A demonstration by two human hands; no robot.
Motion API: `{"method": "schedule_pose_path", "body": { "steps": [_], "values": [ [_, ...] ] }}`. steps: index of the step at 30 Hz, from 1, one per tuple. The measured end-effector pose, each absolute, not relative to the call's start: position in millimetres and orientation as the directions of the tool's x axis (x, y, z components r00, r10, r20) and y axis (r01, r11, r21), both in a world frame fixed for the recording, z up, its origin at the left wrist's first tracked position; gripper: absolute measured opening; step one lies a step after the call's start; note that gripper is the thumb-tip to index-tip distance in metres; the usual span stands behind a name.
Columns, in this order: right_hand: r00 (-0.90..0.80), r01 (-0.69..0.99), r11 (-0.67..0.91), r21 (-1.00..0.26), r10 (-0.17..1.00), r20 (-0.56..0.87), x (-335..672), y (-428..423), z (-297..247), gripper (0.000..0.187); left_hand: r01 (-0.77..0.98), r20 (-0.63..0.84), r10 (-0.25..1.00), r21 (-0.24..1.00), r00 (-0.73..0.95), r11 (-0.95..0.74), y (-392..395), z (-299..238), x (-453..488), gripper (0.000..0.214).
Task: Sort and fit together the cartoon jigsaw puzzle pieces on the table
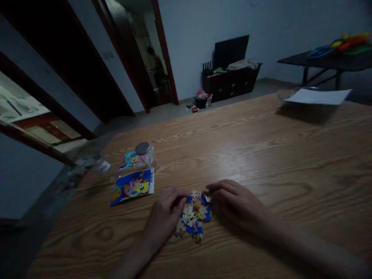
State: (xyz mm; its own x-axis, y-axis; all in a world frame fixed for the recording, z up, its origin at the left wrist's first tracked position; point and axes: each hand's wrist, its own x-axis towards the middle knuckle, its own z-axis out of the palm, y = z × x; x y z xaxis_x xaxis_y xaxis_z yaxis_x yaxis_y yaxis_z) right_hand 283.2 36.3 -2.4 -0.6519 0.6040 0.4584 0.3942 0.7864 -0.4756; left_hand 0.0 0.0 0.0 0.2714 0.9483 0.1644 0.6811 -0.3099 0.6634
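A small heap of jigsaw puzzle pieces lies on the wooden table, in blue, yellow, white and pale tan. My left hand rests along the heap's left side, thumb and forefinger a little apart at its upper edge, with no piece visible between them. On the other side, my right hand is curled, its fingertips pinched at a pale puzzle piece by the heap's right edge. The undersides of its fingers are hidden. A blue cartoon picture card lies left of my left hand.
Behind the card stand a clear jar with a grey lid and a second picture card. Another clear jar is at the table's left edge. A white sheet sits at the far right. A person is beyond the doorway.
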Motion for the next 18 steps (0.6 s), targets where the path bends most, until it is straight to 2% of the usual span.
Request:
{"method": "schedule_pose_path", "body": {
  "steps": [4,7,10,15,18],
  "values": [
    [-0.732,0.368,0.846,-0.386,0.519,0.442,276,24,7,0.022,0.636,0.22,0.884,0.625,0.413,-0.452,-13,2,8,0.019],
    [-0.77,0.366,0.858,-0.361,0.497,0.4,274,22,3,0.031,0.633,0.21,0.846,0.58,0.491,-0.512,-22,1,11,0.039],
    [-0.781,0.357,0.865,-0.352,0.484,0.396,275,25,-2,0.027,0.629,0.182,0.83,0.574,0.527,-0.525,-26,-1,12,0.051],
    [-0.777,0.337,0.879,-0.336,0.461,0.428,280,27,-1,0.02,0.577,0.208,0.836,0.639,0.508,-0.509,-23,-2,11,0.026],
    [-0.744,0.352,0.861,-0.367,0.495,0.448,284,28,1,0.023,0.565,0.213,0.83,0.643,0.516,-0.516,-22,1,11,0.021]
  ]
}}
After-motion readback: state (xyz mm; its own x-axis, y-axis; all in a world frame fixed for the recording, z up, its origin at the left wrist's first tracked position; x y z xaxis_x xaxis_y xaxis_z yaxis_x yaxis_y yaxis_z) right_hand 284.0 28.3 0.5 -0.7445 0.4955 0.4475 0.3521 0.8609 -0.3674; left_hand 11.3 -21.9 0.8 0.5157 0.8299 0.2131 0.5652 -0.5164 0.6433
